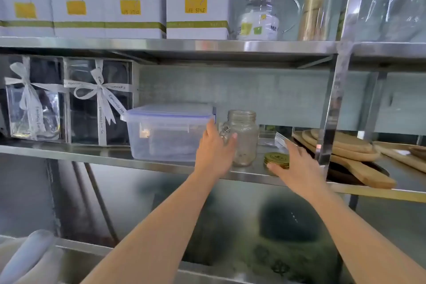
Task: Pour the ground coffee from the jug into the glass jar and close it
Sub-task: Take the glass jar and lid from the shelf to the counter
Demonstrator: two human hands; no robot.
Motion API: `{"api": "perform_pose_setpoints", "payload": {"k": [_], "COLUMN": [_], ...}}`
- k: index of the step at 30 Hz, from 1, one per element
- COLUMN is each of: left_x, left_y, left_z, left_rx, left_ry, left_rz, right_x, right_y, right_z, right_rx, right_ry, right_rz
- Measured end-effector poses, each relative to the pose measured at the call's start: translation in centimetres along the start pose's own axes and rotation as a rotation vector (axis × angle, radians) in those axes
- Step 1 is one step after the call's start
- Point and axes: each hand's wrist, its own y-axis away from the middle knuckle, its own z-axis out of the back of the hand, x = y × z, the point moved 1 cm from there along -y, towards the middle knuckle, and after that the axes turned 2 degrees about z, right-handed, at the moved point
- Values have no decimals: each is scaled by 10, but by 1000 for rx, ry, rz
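A clear glass jar (244,138) with a handle stands upright and lidless on the middle steel shelf (92,157). My left hand (215,152) is at its left side, fingers around the handle area, thumb against the glass. A round gold lid (276,159) lies flat on the shelf just right of the jar. My right hand (297,163) reaches over the lid, thumb touching its front edge and fingers spread. No jug of ground coffee is in view.
A clear plastic lidded container (168,131) stands left of the jar. Ribboned gift boxes (99,101) fill the shelf's left. Wooden boards (341,147) lie to the right behind a steel upright (332,104). White boxes (198,4) line the upper shelf.
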Motion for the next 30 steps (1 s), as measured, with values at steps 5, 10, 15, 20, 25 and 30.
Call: {"api": "perform_pose_setpoints", "payload": {"k": [5,10,15,20,25,30], "left_x": [7,14,16,12,11,-5], "left_y": [-5,-11,-9,5,32,78], "left_z": [-10,-6,-7,-4,22,60], "left_rx": [-35,-89,-66,0,-3,-21], "left_ry": [28,47,149,240,188,205], "left_rz": [69,87,92,145,86,106], "right_x": [-2,0,1,4,10,27], "right_y": [-16,-26,-29,-4,31,78], "right_z": [-16,-27,-32,-27,-5,29], "right_rx": [30,12,-11,-78,-65,-45], "right_ry": [-197,-84,-48,-257,-472,-659], "right_rz": [-125,-198,-276,-224,-217,-224]}}
